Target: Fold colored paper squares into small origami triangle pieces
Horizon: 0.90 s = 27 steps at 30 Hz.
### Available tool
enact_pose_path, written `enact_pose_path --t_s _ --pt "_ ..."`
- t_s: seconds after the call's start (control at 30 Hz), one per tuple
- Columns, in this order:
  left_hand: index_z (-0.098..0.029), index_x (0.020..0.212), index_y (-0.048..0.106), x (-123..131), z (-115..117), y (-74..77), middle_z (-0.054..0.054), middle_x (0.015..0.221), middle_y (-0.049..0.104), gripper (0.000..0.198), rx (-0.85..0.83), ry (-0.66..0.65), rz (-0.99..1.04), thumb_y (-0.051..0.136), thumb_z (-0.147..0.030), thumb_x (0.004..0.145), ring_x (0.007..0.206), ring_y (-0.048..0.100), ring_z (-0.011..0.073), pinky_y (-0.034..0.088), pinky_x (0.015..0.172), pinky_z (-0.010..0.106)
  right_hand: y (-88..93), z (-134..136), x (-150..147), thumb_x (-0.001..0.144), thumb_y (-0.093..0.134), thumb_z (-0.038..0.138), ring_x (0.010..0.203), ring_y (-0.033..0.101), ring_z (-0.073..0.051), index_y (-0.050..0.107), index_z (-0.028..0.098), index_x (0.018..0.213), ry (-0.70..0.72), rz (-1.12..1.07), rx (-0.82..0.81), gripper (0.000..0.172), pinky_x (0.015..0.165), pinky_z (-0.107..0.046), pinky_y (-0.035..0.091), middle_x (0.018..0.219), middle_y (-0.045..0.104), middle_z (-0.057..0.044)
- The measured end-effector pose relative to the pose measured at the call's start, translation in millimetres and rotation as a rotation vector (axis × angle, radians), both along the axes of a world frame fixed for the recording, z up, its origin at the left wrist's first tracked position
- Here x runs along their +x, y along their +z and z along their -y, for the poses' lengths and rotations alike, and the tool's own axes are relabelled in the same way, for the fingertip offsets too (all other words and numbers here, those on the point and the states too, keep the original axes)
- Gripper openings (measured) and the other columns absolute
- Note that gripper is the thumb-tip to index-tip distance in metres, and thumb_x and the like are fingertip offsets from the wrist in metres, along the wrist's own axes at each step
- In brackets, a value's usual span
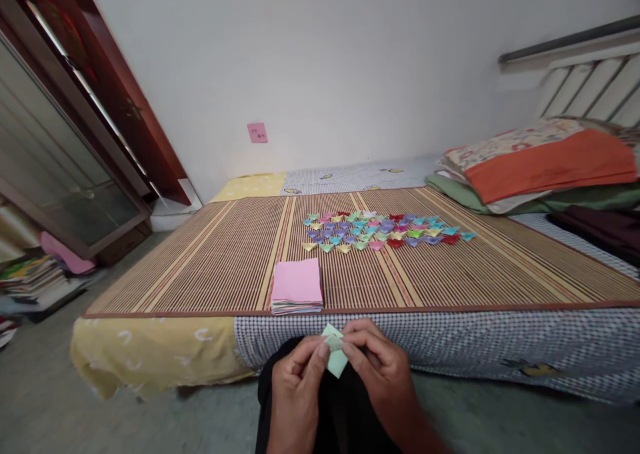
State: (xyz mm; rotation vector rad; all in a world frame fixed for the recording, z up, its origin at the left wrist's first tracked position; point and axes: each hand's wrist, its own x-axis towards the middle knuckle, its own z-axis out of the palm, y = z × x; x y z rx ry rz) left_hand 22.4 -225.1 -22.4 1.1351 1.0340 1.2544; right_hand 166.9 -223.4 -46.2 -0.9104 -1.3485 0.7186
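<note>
Between my two hands is a small pale green sheet of folding paper (338,362), partly folded into a diamond shape, above my lap. My left hand (303,374) pinches its left side with thumb and forefinger. On the other side, my right hand (377,354) grips the right edge, its thumb pressed near the middle crease. A stack of square coloured paper (299,282), pink on top, lies at the front edge of the bed just beyond my hands. Farther back, several rows of small folded paper pieces (373,231) in many colours are laid out on the mat.
A striped bamboo mat (210,261) covers the bed, over a checked and yellow sheet (165,354). Folded bedding with an orange panel (550,167) is piled at the right. A pink note (257,133) sticks to the wall. Books (30,277) stand at the left.
</note>
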Motion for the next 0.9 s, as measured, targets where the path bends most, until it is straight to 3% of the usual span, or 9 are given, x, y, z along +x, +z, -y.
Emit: enact_pose_path --t_s 0.17,0.33,0.5,0.73,0.9 --pt "-0.015 0.089 0.083 1.8 0.6 -0.4 0.006 0.08 0.075 0.033 0.004 0.043 -0.041 0.075 -0.047 0.087 0.076 0.064 0.0191 0.052 0.07 0.025 -0.3 1.1 -7.2 0.095 0.065 0.023 0.08 0.064 -0.017 0.065 0.021 0.08 -0.03 -0.12 -0.051 0.015 0.071 -0.027 0.053 0.085 0.062 -0.002" --pt "-0.015 0.085 0.074 2.3 0.3 -8.2 0.003 0.074 0.072 0.034 -0.066 0.129 0.025 0.08 -0.049 0.081 0.066 0.062 0.0151 0.051 0.063 0.022 -2.9 2.3 -10.2 0.095 0.064 0.022 0.081 0.064 -0.018 0.063 0.021 0.08 -0.045 -0.073 -0.044 0.014 0.074 -0.028 0.052 0.084 0.062 -0.001" --pt "-0.017 0.082 0.065 3.3 4.2 -7.8 -0.001 0.067 0.065 0.035 -0.047 0.114 0.027 0.078 -0.05 0.083 0.061 0.058 0.0128 0.048 0.058 0.02 0.2 3.7 -10.7 0.094 0.063 0.022 0.078 0.061 -0.017 0.058 0.021 0.078 -0.089 -0.016 -0.06 0.017 0.072 -0.028 0.051 0.079 0.059 0.0" --pt "-0.017 0.085 0.066 4.6 1.2 -6.3 0.002 0.071 0.069 0.034 -0.022 0.113 0.031 0.077 -0.049 0.084 0.064 0.062 0.0147 0.051 0.062 0.022 2.3 2.7 -9.9 0.093 0.062 0.021 0.075 0.062 -0.016 0.056 0.021 0.076 -0.144 0.05 -0.043 0.018 0.07 -0.028 0.051 0.076 0.059 0.0" --pt "-0.018 0.081 0.068 5.8 -3.0 -3.7 -0.001 0.065 0.064 0.031 0.001 0.097 -0.034 0.078 -0.047 0.083 0.06 0.057 0.0133 0.047 0.059 0.021 6.3 1.4 -6.6 0.093 0.062 0.019 0.073 0.061 -0.016 0.056 0.022 0.075 -0.184 0.112 0.003 0.018 0.068 -0.028 0.051 0.074 0.059 0.001"
